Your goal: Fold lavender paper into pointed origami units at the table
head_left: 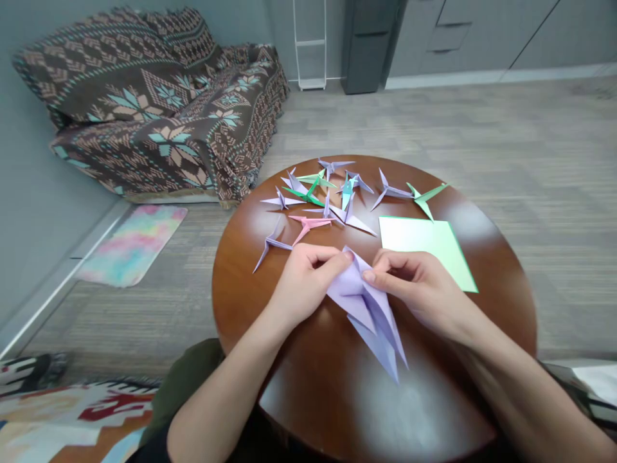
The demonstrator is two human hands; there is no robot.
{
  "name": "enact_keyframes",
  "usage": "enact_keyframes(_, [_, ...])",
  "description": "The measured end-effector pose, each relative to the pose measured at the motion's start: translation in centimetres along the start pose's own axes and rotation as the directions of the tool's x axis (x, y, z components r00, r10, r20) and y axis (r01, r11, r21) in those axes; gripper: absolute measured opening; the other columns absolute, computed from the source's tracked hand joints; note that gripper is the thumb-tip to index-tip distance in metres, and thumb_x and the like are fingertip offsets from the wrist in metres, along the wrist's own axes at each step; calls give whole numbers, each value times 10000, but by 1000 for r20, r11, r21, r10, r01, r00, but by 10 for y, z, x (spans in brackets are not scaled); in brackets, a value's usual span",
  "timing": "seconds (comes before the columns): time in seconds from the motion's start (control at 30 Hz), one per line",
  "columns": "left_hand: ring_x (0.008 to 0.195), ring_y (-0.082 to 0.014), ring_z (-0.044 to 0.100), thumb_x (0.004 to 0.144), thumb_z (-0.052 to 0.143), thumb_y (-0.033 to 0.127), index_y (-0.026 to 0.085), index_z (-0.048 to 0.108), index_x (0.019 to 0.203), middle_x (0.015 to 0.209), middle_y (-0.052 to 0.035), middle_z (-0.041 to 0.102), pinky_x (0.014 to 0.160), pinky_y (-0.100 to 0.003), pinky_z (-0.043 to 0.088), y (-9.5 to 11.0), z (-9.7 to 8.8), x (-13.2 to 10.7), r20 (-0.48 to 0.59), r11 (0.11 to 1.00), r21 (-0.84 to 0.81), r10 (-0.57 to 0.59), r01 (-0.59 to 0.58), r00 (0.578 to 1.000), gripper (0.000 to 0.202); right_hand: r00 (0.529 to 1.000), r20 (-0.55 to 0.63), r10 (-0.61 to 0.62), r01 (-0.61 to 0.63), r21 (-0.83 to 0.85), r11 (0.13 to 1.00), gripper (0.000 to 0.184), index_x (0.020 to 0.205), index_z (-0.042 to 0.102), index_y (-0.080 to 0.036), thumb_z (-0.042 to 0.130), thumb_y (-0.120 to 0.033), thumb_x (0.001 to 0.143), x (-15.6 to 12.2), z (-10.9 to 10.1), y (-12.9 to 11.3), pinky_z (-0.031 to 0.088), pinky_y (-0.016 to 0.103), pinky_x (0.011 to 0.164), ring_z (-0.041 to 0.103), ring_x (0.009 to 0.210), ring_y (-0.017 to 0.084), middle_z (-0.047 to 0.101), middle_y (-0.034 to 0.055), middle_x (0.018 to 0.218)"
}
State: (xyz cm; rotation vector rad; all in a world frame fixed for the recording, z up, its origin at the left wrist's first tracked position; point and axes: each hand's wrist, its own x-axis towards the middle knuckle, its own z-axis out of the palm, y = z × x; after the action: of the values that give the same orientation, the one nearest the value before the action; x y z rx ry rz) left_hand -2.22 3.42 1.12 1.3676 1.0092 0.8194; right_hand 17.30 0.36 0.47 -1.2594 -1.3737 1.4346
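Roughly at ten o'clock, beyond the round table, a sofa (168,128) stands under a patterned cover. The table (463,360) fills the middle of the view, its far edge at twelve. Out at nine, on the floor, lies a pastel mat (132,244). On the tabletop, towards two, a pale green-edged sheet (424,241) lies flat. At the centre, over the wood, is the lilac paper (348,286), its long points aimed at about five. Smaller folded paper birds (326,209) crowd the stretch from ten to twelve, a pink bird (309,224) among them, with a light green bird (424,199) apart at one.

Judging by these, many birds look finished; the lilac paper seems well along, creased into narrow points but not yet given a bird's spread wings, and the flat sheet looks unfolded.

Both hands grip the lilac paper. The left hand (306,276) presses its thumb on the upper edge, fingers curled in behind. The right hand (424,280) pinches the nearer side between thumb and forefinger, barely parted; its other fingertips are hidden.
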Motion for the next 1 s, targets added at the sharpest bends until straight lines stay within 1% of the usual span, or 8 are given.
enact_keyframes(0.07, [553, -93, 358, 870, 661, 456, 152, 564, 569, 570, 19, 463, 539, -263, 287, 0, 0, 0, 20, 999, -43, 1, -1, 1000, 439, 1000, -5, -8, 8, -7, 1000, 459, 624, 614, -195, 818, -560, 813, -1, 0, 1, 343, 294, 602, 449, 627, 137, 537, -8, 630])
enact_keyframes(0.17, [639, -125, 511, 829, 737, 429, 143, 702, 742, 701, -12, 631, 601, -255, 391, 0, 1, -1, 80, 993, -120, -7, 17, 997, 301, 1000, -17, -16, 16, -30, 999, 459, 622, 615, -193, 812, -557, 821, -1, 1, 0, 353, 294, 615, 463, 630, 137, 554, -9, 639])
enact_keyframes(0.23, [686, -137, 561, 786, 803, 397, 140, 733, 813, 767, -21, 682, 641, -255, 434, -1, 3, -1, 88, 991, -127, -28, 39, 996, 268, 999, -31, -33, 31, -52, 998, 451, 617, 614, -193, 823, -541, 813, -2, 2, 0, 367, 292, 626, 482, 638, 140, 572, -6, 650])
enact_keyframes(0.4, [600, -103, 481, 787, 812, 426, 137, 692, 707, 662, 10, 605, 557, -232, 359, -4, 5, 0, 24, 992, -107, -69, 71, 997, 323, 993, -85, -80, 67, -150, 987, 436, 633, 646, -196, 800, -551, 833, -4, 2, -3, 410, 295, 647, 523, 663, 158, 616, 12, 674])
enact_keyframes(0.5, [598, -97, 477, 769, 834, 457, 136, 711, 718, 672, 9, 615, 556, -230, 356, -7, 4, 1, -24, 992, -114, -64, 61, 998, 347, 998, -28, -53, 48, -142, 989, 413, 712, 724, -200, 766, -585, 856, -3, 0, -4, 432, 298, 645, 570, 709, 183, 681, 40, 741])
enact_keyframes(0.6, [602, -93, 486, 754, 854, 447, 132, 736, 735, 687, 6, 635, 564, -230, 365, -8, 3, 1, -33, 989, -134, -62, 57, 998, 336, 999, 38, -32, 36, -110, 993, 422, 746, 766, -202, 759, -609, 854, -2, -4, -6, 451, 310, 676, 602, 753, 202, 716, 56, 790])
enact_keyframes(0.8, [592, -87, 457, 769, 851, 419, 124, 714, 684, 641, 18, 594, 551, -232, 328, -8, 5, 0, -8, 991, -119, -56, 54, 998, 336, 1000, 28, 2, 1, -110, 994, 446, 625, 720, -190, 838, -595, 772, -1, -6, -7, 417, 309, 644, 546, 653, 162, 627, 22, 677])
enact_keyframes(1.0, [611, -101, 492, 791, 826, 411, 128, 726, 721, 682, 6, 632, 571, -241, 356, -11, 6, 0, 0, 993, -100, -71, 71, 997, 308, 1000, 2, 11, -10, -111, 994, 456, 604, 685, -188, 853, -588, 747, -2, -6, -4, 411, 299, 600, 531, 622, 153, 611, 18, 652])
